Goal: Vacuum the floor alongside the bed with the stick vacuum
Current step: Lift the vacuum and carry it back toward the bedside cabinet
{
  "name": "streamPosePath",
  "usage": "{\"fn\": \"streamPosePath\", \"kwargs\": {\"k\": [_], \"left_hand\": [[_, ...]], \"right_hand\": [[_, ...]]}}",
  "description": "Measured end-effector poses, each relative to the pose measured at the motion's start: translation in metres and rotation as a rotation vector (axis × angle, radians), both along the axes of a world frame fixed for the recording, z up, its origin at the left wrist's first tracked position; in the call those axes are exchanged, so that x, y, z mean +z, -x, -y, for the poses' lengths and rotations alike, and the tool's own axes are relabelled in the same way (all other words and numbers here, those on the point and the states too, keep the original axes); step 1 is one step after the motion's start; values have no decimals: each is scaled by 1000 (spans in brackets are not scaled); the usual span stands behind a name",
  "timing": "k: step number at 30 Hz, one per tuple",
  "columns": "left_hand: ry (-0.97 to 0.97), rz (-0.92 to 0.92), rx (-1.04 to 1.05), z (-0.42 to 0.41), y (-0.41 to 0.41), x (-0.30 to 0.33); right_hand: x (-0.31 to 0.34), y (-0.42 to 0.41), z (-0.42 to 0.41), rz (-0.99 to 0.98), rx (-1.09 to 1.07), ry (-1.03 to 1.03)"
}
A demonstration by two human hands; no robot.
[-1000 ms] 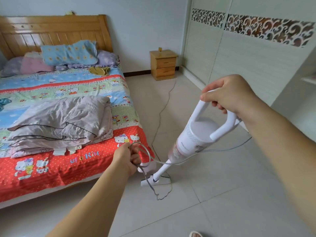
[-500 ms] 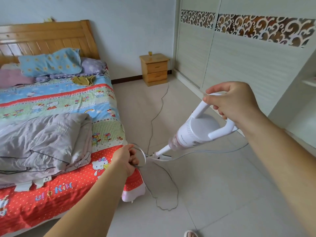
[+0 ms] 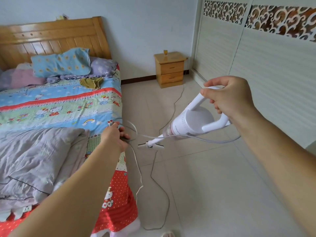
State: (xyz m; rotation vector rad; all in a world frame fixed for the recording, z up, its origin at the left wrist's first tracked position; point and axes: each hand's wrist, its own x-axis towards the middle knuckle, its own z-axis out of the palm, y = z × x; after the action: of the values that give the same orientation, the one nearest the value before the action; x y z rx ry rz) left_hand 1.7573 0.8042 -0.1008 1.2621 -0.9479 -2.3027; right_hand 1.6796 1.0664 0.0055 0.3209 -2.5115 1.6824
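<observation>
Gripping vacuum [image 3: 191,122] w/ right hand [image 3: 229,98]; left hand [image 3: 114,135] bunching cord [image 3: 160,190].

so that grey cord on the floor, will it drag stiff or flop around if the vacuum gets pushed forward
Probably floppy: the cord lies in loose curves on the floor. It looks thin and light, so it likely trails easily. The left hand holds looped slack near the vacuum, which may keep it clear of the head.

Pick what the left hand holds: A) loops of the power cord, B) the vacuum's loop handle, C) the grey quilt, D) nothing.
A: the left hand is closed on gathered loops of the cord, while the right hand grips the stick vacuum by its handle.
</observation>
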Motion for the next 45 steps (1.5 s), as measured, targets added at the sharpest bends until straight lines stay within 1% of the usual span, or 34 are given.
{"fn": "streamPosePath", "kwargs": {"k": [5, 12, 17, 22, 23, 25, 27, 34, 35, 36, 39, 43, 45], "left_hand": [[-3, -2, -57, 29, 89, -1], [59, 35, -108, 44, 200, -3], [44, 74, -48, 70, 286, -20], [47, 103, 24, 88, 406, -29], [54, 114, 29, 90, 421, -28], [52, 95, 35, 96, 468, -25], [56, 92, 54, 100, 501, -25], [105, 94, 47, 128, 616, -19], [93, 84, 43, 138, 645, -21], [98, 101, 46, 141, 651, -21], [98, 105, 30, 169, 713, -28], [80, 79, 8, 226, 819, -30], [91, 97, -2, 248, 859, -24]], "right_hand": [[3, 80, 34, 6, -1, 14], [1, 192, 69, 9, 10, 20], [-14, 289, 86, 5, 68, -5], [-17, 427, 110, 22, 166, -39], [-15, 444, 113, 31, 178, -53], [-7, 497, 124, 20, 222, -57], [-6, 534, 135, 11, 233, -82], [-10, 657, 167, 11, 214, -58], [-10, 688, 180, 7, 211, -69], [-11, 695, 182, 6, 208, -84], [-14, 756, 216, 3, 224, -98], [-8, 853, 278, 5, 235, -93], [-4, 893, 301, 14, 236, -86]]}}
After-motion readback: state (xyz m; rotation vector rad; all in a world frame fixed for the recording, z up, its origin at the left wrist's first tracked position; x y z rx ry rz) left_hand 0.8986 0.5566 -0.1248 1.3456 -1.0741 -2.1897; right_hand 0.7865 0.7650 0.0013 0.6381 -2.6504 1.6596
